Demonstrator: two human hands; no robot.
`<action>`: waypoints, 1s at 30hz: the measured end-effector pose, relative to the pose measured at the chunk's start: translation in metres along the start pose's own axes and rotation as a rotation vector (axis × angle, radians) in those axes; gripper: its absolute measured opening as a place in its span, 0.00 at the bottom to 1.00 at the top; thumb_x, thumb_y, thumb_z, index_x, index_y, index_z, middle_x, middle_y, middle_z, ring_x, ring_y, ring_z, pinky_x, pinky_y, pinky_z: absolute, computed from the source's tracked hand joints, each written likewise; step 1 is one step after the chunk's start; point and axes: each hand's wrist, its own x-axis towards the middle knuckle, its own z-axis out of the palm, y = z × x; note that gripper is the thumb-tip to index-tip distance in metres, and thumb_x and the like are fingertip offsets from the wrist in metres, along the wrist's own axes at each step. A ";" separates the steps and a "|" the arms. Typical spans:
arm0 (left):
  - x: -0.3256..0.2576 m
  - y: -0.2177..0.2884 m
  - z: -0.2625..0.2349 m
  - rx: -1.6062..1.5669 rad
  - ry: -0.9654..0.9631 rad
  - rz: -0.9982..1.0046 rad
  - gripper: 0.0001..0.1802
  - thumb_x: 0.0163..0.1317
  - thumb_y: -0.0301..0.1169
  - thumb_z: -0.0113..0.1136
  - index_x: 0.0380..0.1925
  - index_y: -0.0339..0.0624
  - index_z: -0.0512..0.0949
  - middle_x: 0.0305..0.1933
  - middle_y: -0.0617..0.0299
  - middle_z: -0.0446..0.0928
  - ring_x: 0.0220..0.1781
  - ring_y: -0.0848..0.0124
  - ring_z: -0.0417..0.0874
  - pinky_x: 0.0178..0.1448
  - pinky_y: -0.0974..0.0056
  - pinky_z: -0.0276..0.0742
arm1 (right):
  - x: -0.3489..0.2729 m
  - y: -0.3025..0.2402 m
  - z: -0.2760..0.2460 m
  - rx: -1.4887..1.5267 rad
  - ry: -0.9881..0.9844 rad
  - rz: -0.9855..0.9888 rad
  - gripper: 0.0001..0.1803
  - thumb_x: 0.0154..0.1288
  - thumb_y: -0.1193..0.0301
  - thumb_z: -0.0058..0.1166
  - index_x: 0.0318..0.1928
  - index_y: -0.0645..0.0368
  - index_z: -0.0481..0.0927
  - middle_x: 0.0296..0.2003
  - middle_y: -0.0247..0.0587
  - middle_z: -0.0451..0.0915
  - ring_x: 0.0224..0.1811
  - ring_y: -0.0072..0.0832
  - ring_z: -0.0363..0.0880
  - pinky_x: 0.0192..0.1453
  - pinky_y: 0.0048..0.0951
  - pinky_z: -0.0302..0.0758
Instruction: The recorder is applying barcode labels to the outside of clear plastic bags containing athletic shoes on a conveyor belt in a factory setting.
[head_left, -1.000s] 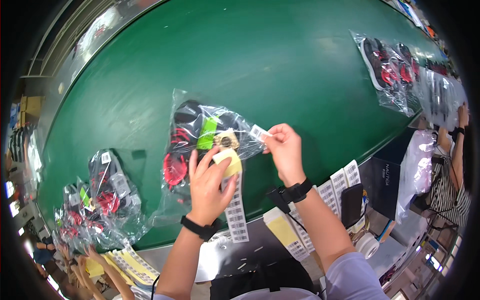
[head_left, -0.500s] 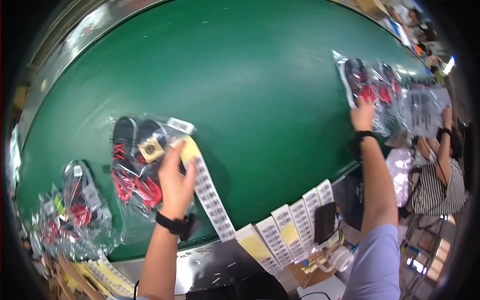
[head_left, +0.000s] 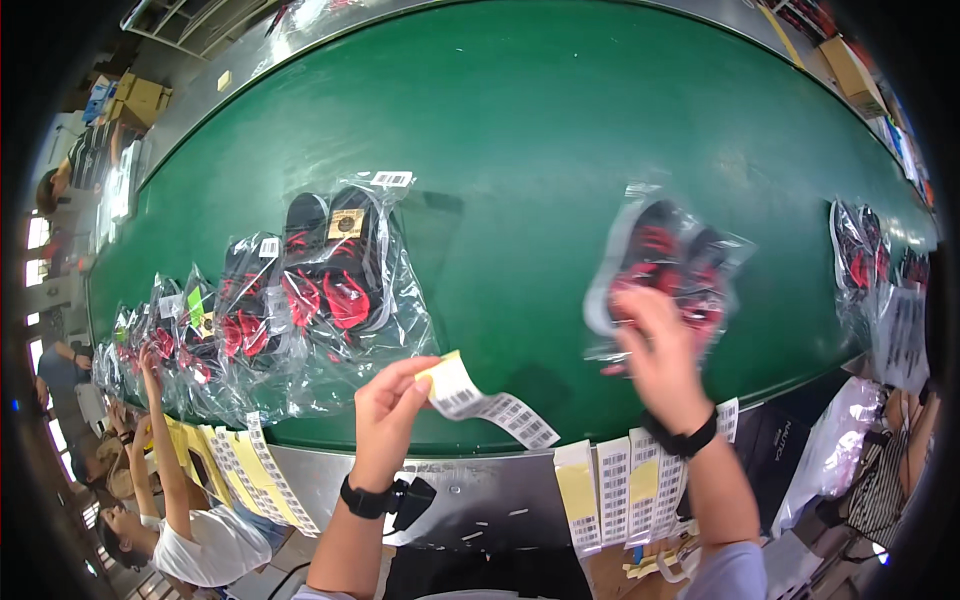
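Observation:
In my left hand [head_left: 400,395], thumb and fingers pinch the end of a strip of barcode labels [head_left: 510,415], which curls away to the right over the green table's near edge. My right hand [head_left: 655,345], smeared by motion, is on the near part of a clear plastic bag holding a pair of black and red shoes [head_left: 655,245]. Left of centre lies another bagged pair of shoes [head_left: 350,290], with a tan square tag and a white barcode label [head_left: 392,179] at the bag's far corner. Neither hand touches that bag.
More bagged shoes [head_left: 250,300] line up along the left, and others [head_left: 858,245] lie at the far right. Label strips [head_left: 615,490] hang off the near metal edge [head_left: 470,490]. A co-worker [head_left: 215,535] reaches in at the left; another, in a striped top [head_left: 885,515], is at right.
The view has swung left. My right hand has drawn a bagged pair of shoes leftward, away from the right-hand bags. My left hand, still on the label strip, has come back from the left bagged pair.

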 end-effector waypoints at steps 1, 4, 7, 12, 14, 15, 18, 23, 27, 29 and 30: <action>-0.008 0.011 0.005 -0.015 -0.043 0.018 0.14 0.71 0.21 0.54 0.55 0.28 0.77 0.48 0.54 0.84 0.47 0.75 0.84 0.51 0.70 0.80 | -0.005 -0.029 0.013 0.033 0.014 -0.077 0.15 0.60 0.79 0.61 0.49 0.65 0.80 0.53 0.50 0.80 0.60 0.48 0.76 0.66 0.43 0.72; -0.024 0.032 0.020 -0.045 -0.132 0.103 0.13 0.70 0.18 0.55 0.52 0.28 0.78 0.49 0.54 0.84 0.48 0.76 0.84 0.52 0.71 0.78 | -0.020 -0.093 0.025 0.398 -0.196 -0.040 0.17 0.56 0.72 0.70 0.45 0.64 0.82 0.45 0.44 0.83 0.51 0.41 0.80 0.60 0.41 0.75; -0.029 0.049 0.029 -0.017 -0.125 0.181 0.13 0.69 0.17 0.57 0.52 0.28 0.78 0.48 0.54 0.84 0.48 0.76 0.84 0.51 0.73 0.79 | -0.039 -0.109 0.039 0.561 -0.341 0.137 0.12 0.61 0.72 0.68 0.42 0.66 0.84 0.39 0.45 0.85 0.42 0.39 0.84 0.52 0.34 0.78; -0.034 0.037 0.042 0.012 -0.261 0.142 0.14 0.67 0.19 0.61 0.53 0.30 0.80 0.44 0.54 0.86 0.45 0.76 0.86 0.46 0.72 0.81 | -0.060 -0.118 0.046 0.791 -0.223 0.453 0.08 0.65 0.73 0.64 0.40 0.67 0.86 0.37 0.47 0.86 0.35 0.32 0.85 0.44 0.26 0.78; -0.036 0.031 0.044 0.049 -0.267 0.119 0.14 0.66 0.20 0.61 0.52 0.31 0.81 0.42 0.54 0.87 0.42 0.77 0.86 0.44 0.73 0.81 | -0.064 -0.119 0.046 0.695 -0.201 0.387 0.07 0.63 0.75 0.65 0.39 0.66 0.85 0.33 0.42 0.85 0.33 0.28 0.83 0.41 0.25 0.77; -0.036 0.028 0.045 0.079 -0.261 0.137 0.14 0.66 0.21 0.63 0.51 0.33 0.82 0.40 0.55 0.88 0.39 0.77 0.88 0.42 0.72 0.82 | -0.066 -0.116 0.044 0.613 -0.184 0.343 0.06 0.63 0.76 0.65 0.39 0.66 0.86 0.32 0.41 0.85 0.32 0.27 0.82 0.41 0.25 0.77; -0.038 0.022 0.045 0.127 -0.300 0.203 0.13 0.66 0.16 0.60 0.50 0.28 0.81 0.47 0.52 0.85 0.47 0.74 0.86 0.48 0.72 0.82 | -0.072 -0.108 0.040 0.472 0.015 0.254 0.06 0.57 0.79 0.68 0.36 0.63 0.85 0.30 0.40 0.81 0.31 0.26 0.80 0.37 0.26 0.76; -0.043 0.028 0.046 0.238 -0.301 0.182 0.11 0.66 0.16 0.61 0.47 0.30 0.83 0.42 0.56 0.87 0.42 0.78 0.86 0.42 0.75 0.80 | -0.060 -0.102 0.029 0.404 0.072 0.056 0.09 0.53 0.82 0.69 0.36 0.62 0.84 0.33 0.40 0.79 0.34 0.31 0.78 0.38 0.31 0.75; -0.044 0.033 0.052 0.284 -0.257 0.181 0.10 0.65 0.20 0.63 0.46 0.34 0.84 0.38 0.56 0.87 0.38 0.74 0.89 0.41 0.72 0.81 | -0.062 -0.101 0.026 0.235 0.095 -0.130 0.11 0.50 0.83 0.69 0.36 0.61 0.85 0.34 0.39 0.78 0.36 0.36 0.77 0.38 0.33 0.75; -0.043 0.031 0.056 0.261 -0.266 0.163 0.12 0.64 0.19 0.63 0.48 0.33 0.82 0.40 0.55 0.87 0.40 0.72 0.89 0.44 0.71 0.83 | -0.064 -0.098 0.024 0.126 0.138 -0.222 0.11 0.49 0.83 0.69 0.35 0.62 0.84 0.34 0.39 0.77 0.37 0.39 0.77 0.38 0.35 0.74; -0.042 0.026 0.057 0.244 -0.288 0.157 0.14 0.64 0.16 0.62 0.50 0.31 0.81 0.44 0.54 0.86 0.43 0.73 0.88 0.46 0.71 0.83 | -0.064 -0.095 0.026 0.108 0.141 -0.243 0.11 0.49 0.83 0.69 0.35 0.62 0.83 0.34 0.40 0.77 0.37 0.39 0.77 0.39 0.36 0.74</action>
